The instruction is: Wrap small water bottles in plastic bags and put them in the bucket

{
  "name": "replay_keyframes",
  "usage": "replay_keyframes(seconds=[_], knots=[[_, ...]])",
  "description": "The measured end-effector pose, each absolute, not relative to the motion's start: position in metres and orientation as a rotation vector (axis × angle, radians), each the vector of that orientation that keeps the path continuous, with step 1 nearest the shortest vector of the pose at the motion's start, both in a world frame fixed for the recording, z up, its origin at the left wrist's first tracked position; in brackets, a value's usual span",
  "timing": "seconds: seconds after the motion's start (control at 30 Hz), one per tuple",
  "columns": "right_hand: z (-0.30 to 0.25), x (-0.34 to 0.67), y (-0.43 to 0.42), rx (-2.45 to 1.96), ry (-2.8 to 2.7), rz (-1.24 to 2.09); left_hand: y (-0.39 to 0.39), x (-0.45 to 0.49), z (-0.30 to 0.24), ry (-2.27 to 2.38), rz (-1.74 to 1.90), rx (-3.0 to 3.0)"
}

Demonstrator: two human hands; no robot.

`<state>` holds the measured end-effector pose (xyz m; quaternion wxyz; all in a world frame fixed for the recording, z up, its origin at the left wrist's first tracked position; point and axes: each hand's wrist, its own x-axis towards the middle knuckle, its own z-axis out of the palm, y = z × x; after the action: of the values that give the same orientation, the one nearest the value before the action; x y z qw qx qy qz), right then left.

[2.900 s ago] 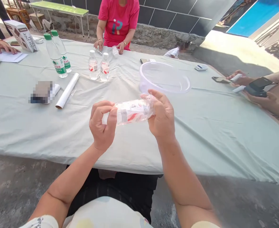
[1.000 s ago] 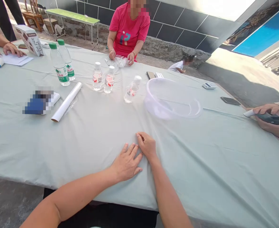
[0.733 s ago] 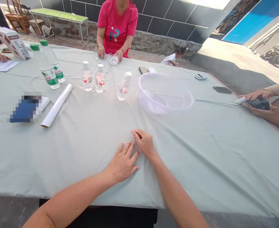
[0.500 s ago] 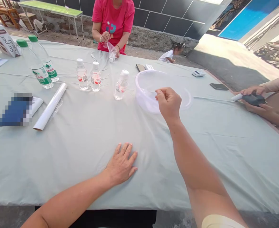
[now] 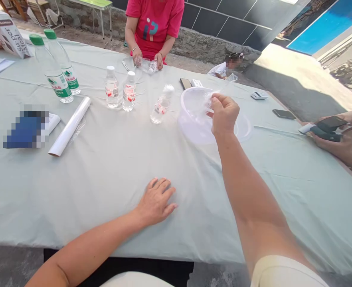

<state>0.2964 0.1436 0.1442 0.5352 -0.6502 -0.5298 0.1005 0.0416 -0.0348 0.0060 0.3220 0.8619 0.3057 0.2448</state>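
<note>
My right hand (image 5: 226,113) is raised over the near right rim of a translucent plastic basin (image 5: 189,133). Its fingers pinch a crumpled piece of clear plastic film (image 5: 208,99), partly hidden behind them. My left hand (image 5: 156,201) rests palm down on the pale tablecloth (image 5: 110,191), fingers apart and holding nothing. Left of the basin stands a small water bottle (image 5: 160,109), slightly tilted in view and seemingly wrapped in clear plastic. Two more small white-capped bottles, one left (image 5: 112,89) and one right (image 5: 129,93), stand upright farther left.
Two green-capped bottles (image 5: 60,85) and a white film roll (image 5: 70,127) occupy the left side. Behind the basin lie a phone (image 5: 185,83) and a white box (image 5: 196,83). Across the table, a person in pink (image 5: 155,32) handles a plastic-wrapped bottle; another person's hands (image 5: 348,139) hold dark items at right.
Crumpled film now shows at my right fingertips, above the basin. My left hand stays on the cloth, its fingers slightly more bent. The person opposite has lowered the plastic-wrapped bottle. The view has shifted slightly.
</note>
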Motion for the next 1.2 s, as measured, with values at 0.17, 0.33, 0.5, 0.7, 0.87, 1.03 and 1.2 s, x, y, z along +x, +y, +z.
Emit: replay_keyframes(seconds=[0.17, 0.33, 0.5, 0.7, 0.87, 1.03, 1.2], knots=[[0.114, 0.219, 0.044, -1.105, -1.012, 1.238, 0.0, 0.024, 0.035, 0.936, 0.964, 1.291], [0.043, 0.177, 0.007, -1.07, -0.896, 1.462, 0.025, 0.01, 0.047, 0.762, 0.865, 0.969], [0.019, 0.163, 0.003, -1.198, -1.022, 1.199, 0.024, 0.015, 0.04, 0.907, 0.935, 0.916], [0.021, 0.173, 0.002, -1.298, -0.875, 1.17, 0.029, 0.014, 0.038, 0.918, 1.019, 0.825], [0.026, 0.181, 0.002, -1.32, -0.873, 1.187, 0.033, 0.011, 0.04, 1.025, 0.991, 0.732], [0.025, 0.182, 0.0, -1.359, -0.927, 1.132, 0.039, 0.002, 0.046, 1.029, 0.877, 0.689], [0.021, 0.189, 0.002, -1.431, -0.963, 0.996, 0.046, -0.013, 0.051, 0.962, 0.721, 0.722]])
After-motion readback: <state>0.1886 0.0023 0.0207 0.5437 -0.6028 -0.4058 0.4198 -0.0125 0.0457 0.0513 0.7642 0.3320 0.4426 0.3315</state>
